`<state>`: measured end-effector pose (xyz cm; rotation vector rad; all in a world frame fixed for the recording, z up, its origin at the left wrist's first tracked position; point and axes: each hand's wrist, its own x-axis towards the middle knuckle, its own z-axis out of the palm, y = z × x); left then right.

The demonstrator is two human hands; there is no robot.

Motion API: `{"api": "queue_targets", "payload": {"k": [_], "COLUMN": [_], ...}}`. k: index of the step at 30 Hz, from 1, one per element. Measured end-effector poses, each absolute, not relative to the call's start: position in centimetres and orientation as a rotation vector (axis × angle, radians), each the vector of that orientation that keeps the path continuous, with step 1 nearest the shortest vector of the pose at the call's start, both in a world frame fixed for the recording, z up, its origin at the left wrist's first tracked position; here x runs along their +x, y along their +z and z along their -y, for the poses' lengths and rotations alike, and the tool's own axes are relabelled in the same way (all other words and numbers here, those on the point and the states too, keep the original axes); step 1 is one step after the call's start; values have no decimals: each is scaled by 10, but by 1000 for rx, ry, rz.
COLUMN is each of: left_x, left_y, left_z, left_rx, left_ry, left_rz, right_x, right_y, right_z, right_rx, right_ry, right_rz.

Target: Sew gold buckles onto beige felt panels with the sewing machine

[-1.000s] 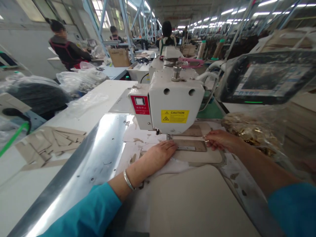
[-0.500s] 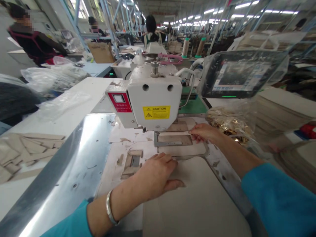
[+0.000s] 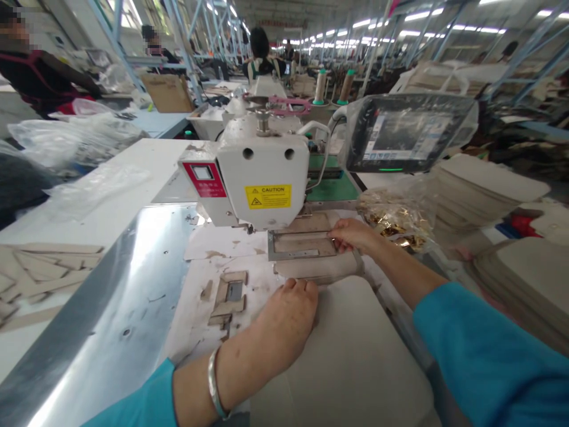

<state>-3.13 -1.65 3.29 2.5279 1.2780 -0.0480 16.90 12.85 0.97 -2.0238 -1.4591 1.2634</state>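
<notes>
My left hand (image 3: 287, 317) is closed, its fingers curled over the upper left edge of a large beige panel (image 3: 351, 362); the thumb is hidden. At the right end of a rectangular metal frame (image 3: 293, 255), my right hand (image 3: 353, 235) pinches the edge of a beige piece (image 3: 317, 268). That piece lies under and around the frame, beneath the head of a white sewing machine (image 3: 267, 169). The fingertips partly cover what is pinched. Left of my left hand, a small beige square frame (image 3: 231, 293) sits on the white work surface (image 3: 195, 296).
A control screen (image 3: 406, 133) wrapped in plastic stands at the right. Below it lies a plastic bag of gold-coloured parts (image 3: 398, 222), with stacked beige panels (image 3: 489, 184) beyond. Beige strips (image 3: 48, 267) lie on the left table. Other people sit farther off.
My left hand has curled its fingers, the thumb tucking out of sight. My right hand stays pinched at the frame's right end. The view has swung slightly right.
</notes>
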Motion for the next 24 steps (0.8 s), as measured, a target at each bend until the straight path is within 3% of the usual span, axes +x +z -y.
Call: {"api": "queue_targets", "payload": {"k": [11, 16, 24], "left_x": [-28, -30, -30], "left_y": [37, 33, 33], "left_z": [12, 8, 1], "left_rx": [2464, 2437, 2401], "left_ry": [-121, -97, -110], "left_rz": [-1242, -1287, -1257], "right_x": [176, 182, 211], "right_y": [20, 12, -10], "right_z": [-134, -125, -145], "right_rx": [-2130, -1918, -1654], "right_ry": [814, 49, 647], "right_rz": [1839, 2159, 2100]}}
